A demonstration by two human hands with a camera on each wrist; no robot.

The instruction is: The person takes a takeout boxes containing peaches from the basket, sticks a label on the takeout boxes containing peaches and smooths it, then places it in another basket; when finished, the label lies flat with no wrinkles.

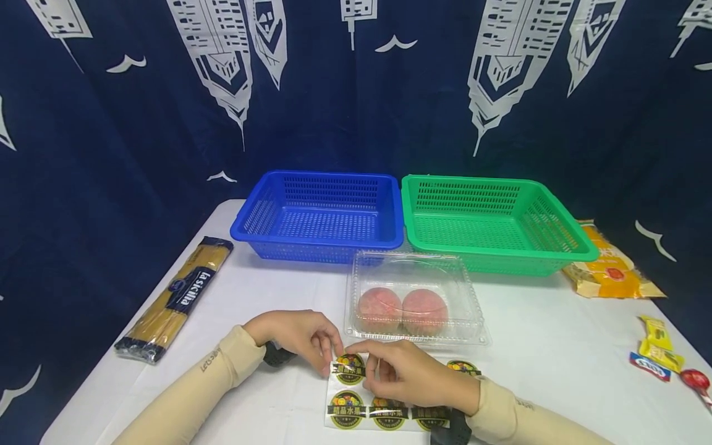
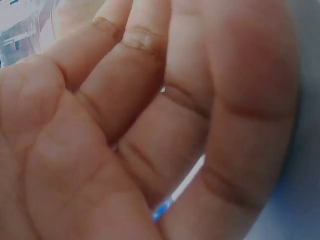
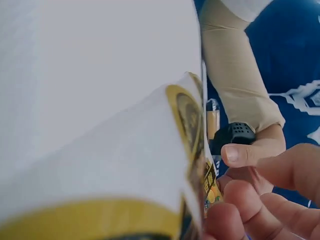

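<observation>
A white sheet of round fruit stickers (image 1: 347,406), black and gold, lies on the table in front of me. At its far left corner, my left hand (image 1: 300,334) pinches the edge between thumb and fingers. My right hand (image 1: 408,372) reaches over the sheet, its index fingertip touching the top of the corner sticker (image 1: 349,369), the thumb lower down. It covers part of the middle stickers. In the right wrist view the sheet (image 3: 115,155) looks slightly raised. Just beyond both hands sits a closed clear plastic box (image 1: 470,309) with two pink peaches (image 1: 425,311).
A blue basket (image 1: 317,242) and a green basket (image 1: 500,252) stand at the back. Left lies a spaghetti pack (image 1: 177,296). On the right are an orange food bag (image 1: 612,272), yellow-wrapped candies (image 1: 658,343), a small blue packet (image 1: 649,366) and a red lollipop (image 1: 695,379).
</observation>
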